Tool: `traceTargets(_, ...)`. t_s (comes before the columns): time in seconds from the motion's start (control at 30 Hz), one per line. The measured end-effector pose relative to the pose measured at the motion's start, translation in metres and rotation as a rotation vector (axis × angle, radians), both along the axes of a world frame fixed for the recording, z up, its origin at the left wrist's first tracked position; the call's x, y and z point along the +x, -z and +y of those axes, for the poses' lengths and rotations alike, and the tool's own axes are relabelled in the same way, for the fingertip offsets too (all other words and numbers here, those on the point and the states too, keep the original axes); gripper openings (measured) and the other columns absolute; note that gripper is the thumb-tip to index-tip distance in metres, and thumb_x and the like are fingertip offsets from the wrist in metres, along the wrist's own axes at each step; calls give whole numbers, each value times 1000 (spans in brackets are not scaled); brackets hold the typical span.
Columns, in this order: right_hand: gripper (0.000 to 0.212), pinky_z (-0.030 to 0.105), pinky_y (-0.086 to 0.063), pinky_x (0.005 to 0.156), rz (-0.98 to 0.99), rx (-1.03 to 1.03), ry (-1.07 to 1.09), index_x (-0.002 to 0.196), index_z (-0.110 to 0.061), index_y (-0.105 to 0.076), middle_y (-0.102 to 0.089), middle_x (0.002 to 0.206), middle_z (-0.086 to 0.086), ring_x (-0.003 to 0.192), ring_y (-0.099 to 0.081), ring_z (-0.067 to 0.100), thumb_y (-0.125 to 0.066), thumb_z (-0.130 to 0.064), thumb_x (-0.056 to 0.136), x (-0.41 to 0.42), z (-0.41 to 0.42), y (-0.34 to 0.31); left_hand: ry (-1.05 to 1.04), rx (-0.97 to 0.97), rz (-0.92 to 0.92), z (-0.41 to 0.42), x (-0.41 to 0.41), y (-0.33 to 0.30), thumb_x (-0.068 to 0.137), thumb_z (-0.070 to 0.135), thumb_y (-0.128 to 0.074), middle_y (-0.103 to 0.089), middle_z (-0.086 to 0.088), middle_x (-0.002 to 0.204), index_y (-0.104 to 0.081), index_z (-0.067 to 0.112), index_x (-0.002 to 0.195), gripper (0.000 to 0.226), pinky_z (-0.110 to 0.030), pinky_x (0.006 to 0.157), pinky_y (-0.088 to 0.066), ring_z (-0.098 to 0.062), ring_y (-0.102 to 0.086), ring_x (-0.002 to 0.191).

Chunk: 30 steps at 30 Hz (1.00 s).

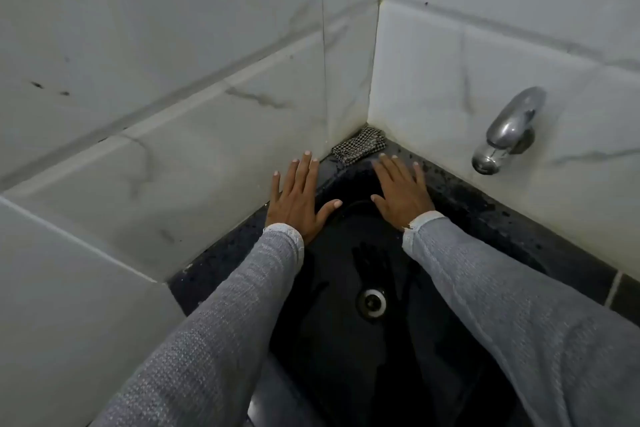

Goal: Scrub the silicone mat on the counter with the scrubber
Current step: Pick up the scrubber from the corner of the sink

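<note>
- Mat: no silicone mat can be made out; the dark surface inside the sink (346, 374) is too black to tell whether anything lies on it.
- Scrubber: the only candidate is a small black-and-white checked cloth (359, 148), bunched in the corner where the two tiled walls (173, 80) meet, on the speckled dark counter (485, 215) just behind the basin.
- Sink: black, set into the corner; a metal drain (372, 302) sits at its bottom, and nothing else in it can be distinguished.
- Left hand (298, 201): fingers straight and spread, palm down at the sink's left rim beside the wall, holding nothing.
- Right hand (401, 191): likewise flat and spread at the back rim, fingertips near the cloth, holding nothing.
- Both arms wear grey knit sleeves (225, 322).
- A chrome tap (505, 130) juts from the right wall, over the counter.
</note>
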State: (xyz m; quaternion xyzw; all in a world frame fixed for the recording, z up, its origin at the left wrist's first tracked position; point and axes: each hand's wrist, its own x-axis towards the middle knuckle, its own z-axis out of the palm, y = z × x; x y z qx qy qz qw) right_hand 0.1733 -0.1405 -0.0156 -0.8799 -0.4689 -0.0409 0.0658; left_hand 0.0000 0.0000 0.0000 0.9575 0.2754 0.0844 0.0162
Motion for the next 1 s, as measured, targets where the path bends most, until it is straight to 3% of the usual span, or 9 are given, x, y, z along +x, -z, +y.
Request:
traceTargets(0.33,74,50,-14,113,8,-100,-136,144,-21,-24,-22,154,1,142,-19,21,-65,-20,82,67,85,24,-19,-6,-39,30,31,29,84,73,-7,1,3,159,-3,19,151,86,-47,117,-7,-20,-4,146)
traceTargets(0.53,67,49,-14,112,12,-141,-187,139,-24,-36,-27,152,-1,140,-22,21,-68,-23,80,84,111,41,-20,-11,-54,39,31,50,85,73,-9,-2,3,159,-5,20,150,84,-45,116,-6,-19,-7,146)
traceTargets(0.7,46,42,-19,108,14,22,-186,124,-22,-53,-49,137,-1,129,-39,21,-65,-21,80,86,114,45,-16,-26,-47,41,34,62,85,72,-11,-2,3,159,-4,20,150,84,-46,116,-7,-19,-7,145)
traceTargets(0.9,30,40,-23,107,9,74,-183,118,-16,-53,-57,123,5,121,-46,23,-52,-25,89,90,117,33,-8,-41,-57,39,40,62,85,73,-11,2,3,159,0,21,150,83,-45,116,-4,-18,-5,146)
traceTargets(1.0,27,38,-37,90,79,301,-158,113,-9,-52,-63,110,14,103,-57,31,-49,-25,92,86,110,17,-8,-43,-56,39,41,58,86,73,-11,4,4,159,1,21,150,83,-44,116,-3,-19,-3,146)
